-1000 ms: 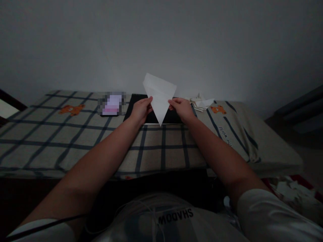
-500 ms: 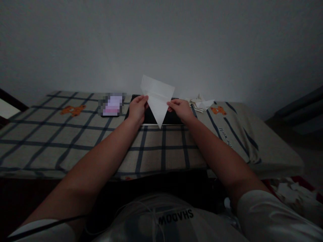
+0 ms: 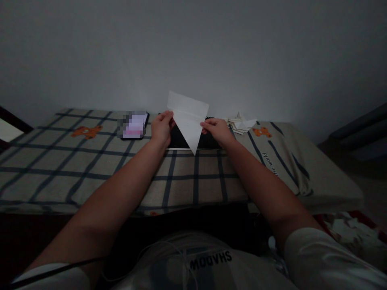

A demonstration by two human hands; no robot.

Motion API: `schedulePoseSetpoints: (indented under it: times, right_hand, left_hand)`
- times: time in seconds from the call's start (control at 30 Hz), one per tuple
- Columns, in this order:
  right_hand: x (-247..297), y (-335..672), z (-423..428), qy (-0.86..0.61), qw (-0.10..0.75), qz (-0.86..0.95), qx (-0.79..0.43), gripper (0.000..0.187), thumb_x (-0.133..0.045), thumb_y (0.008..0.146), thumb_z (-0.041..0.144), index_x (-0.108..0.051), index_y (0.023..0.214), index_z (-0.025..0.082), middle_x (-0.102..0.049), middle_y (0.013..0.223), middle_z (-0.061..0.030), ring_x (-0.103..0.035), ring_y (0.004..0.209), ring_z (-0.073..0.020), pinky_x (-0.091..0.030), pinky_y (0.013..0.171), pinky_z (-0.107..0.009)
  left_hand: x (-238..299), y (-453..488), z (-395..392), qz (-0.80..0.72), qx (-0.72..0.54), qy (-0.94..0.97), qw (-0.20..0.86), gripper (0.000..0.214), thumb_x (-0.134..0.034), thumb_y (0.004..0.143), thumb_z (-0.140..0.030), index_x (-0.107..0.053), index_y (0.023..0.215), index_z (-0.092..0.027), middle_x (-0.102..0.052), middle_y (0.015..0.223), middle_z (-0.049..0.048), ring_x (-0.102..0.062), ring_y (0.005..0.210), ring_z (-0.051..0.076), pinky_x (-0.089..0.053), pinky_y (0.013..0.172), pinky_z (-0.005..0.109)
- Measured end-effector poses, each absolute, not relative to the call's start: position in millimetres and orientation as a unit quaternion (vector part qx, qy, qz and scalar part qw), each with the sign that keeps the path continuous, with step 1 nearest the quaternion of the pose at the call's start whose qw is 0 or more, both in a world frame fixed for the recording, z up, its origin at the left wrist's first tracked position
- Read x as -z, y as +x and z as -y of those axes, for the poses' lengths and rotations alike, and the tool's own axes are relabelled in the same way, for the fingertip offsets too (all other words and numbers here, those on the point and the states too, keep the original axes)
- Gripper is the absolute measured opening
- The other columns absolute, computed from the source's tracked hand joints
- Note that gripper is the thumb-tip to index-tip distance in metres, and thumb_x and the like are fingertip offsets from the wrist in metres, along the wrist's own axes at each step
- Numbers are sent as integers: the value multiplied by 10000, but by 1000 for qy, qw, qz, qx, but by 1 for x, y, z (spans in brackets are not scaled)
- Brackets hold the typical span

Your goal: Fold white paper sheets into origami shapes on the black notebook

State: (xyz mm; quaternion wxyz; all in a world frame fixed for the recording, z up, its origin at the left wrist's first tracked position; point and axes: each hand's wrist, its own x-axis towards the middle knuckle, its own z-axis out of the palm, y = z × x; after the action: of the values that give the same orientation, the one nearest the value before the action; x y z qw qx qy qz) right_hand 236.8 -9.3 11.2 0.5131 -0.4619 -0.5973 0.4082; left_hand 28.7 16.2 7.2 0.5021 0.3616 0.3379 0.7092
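Observation:
A folded sheet of white paper (image 3: 190,121) is held up in the middle of the head view, its lower part tapering to a point toward me. My left hand (image 3: 162,127) pinches its left edge between thumb and fingers. On the opposite edge, my right hand (image 3: 217,129) grips the paper with thumb and forefinger. Beneath the paper lies a flat black notebook or board (image 3: 208,141) with a white lower edge, partly covered by the paper and my hands.
A phone (image 3: 134,125) with a lit, blurred screen lies left on the checked tablecloth (image 3: 208,185). Folded white paper pieces (image 3: 241,124) are heaped right of my right hand. A wall (image 3: 193,52) rises behind the table. A red container (image 3: 363,219) of paper scraps stands low at right.
My left hand has moved slightly left along with the paper's left edge. The paper's lower point has shifted a little to the right. My right hand is almost still.

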Motion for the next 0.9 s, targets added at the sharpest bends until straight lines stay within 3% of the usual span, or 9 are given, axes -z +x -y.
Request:
schedulePoseSetpoints:
  times: [0.2, 0.47, 0.73, 0.9]
  right_hand:
    - [-18, 238, 14, -464, 516, 603, -394, 173, -758, 852, 281, -696, 705, 214, -685, 647, 8, -602, 608, -119, -524, 678, -286]
    - [-16, 242, 12, -440, 514, 616, -403, 174, -749, 851, 263, -699, 691, 216, -685, 642, 4, -605, 606, -120, -515, 674, -284]
    - [-19, 245, 12, -459, 543, 596, -374, 223, -780, 813, 392, -701, 729, 202, -665, 658, 7, -601, 634, -127, -507, 677, -290]
    - [-22, 250, 7, -449, 618, 577, -288, 227, -772, 811, 440, -730, 825, 217, -679, 756, 2, -607, 706, -143, -516, 728, -324]
  left_hand:
    - [-11, 29, -16, -349, -715, 355, 491, 240, -703, 905, -300, -607, 710, -197, -619, 672, -8, -647, 738, 120, -527, 663, 194]
    - [-13, 22, -19, -332, -736, 343, 480, 188, -840, 786, -258, -666, 822, -197, -692, 830, -2, -683, 866, 126, -554, 795, 208]
    - [-17, 21, -20, -296, -726, 356, 508, 262, -815, 832, -345, -635, 725, -188, -611, 668, -26, -612, 643, 76, -533, 623, 149]
    - [-23, 19, -15, -291, -722, 399, 484, 291, -887, 733, -364, -671, 841, -202, -654, 765, -24, -643, 685, 87, -554, 640, 179]
